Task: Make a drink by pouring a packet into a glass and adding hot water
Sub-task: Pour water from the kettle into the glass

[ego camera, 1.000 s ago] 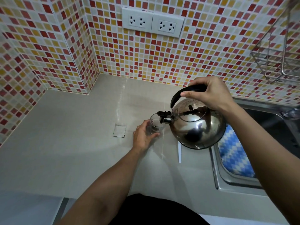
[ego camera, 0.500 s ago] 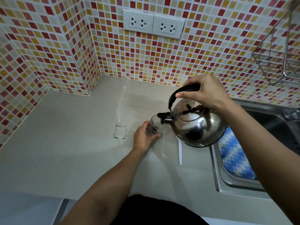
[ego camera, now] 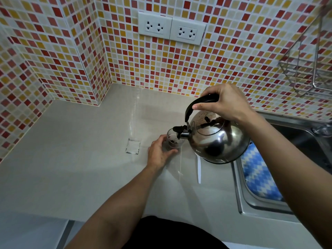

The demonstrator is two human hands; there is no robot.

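A small clear glass (ego camera: 173, 141) stands on the beige counter (ego camera: 75, 151) with dark contents at its bottom. My left hand (ego camera: 159, 153) wraps around its near side. My right hand (ego camera: 222, 102) grips the black handle of a shiny steel kettle (ego camera: 219, 139), held above the counter and tilted left. The kettle's black-capped spout hangs right over the glass mouth. A flat, silvery packet (ego camera: 133, 146) lies on the counter just left of my left hand.
A white plastic stirrer (ego camera: 198, 169) lies below the kettle. To the right is a steel sink (ego camera: 255, 200) with a blue-and-white cloth (ego camera: 258, 175) in it. Tiled walls with two sockets (ego camera: 171, 30) stand behind, and a wire rack (ego camera: 309, 69) hangs at upper right.
The kettle has tipped a little further left and risen slightly, keeping its spout over the glass. My left hand stays on the glass.
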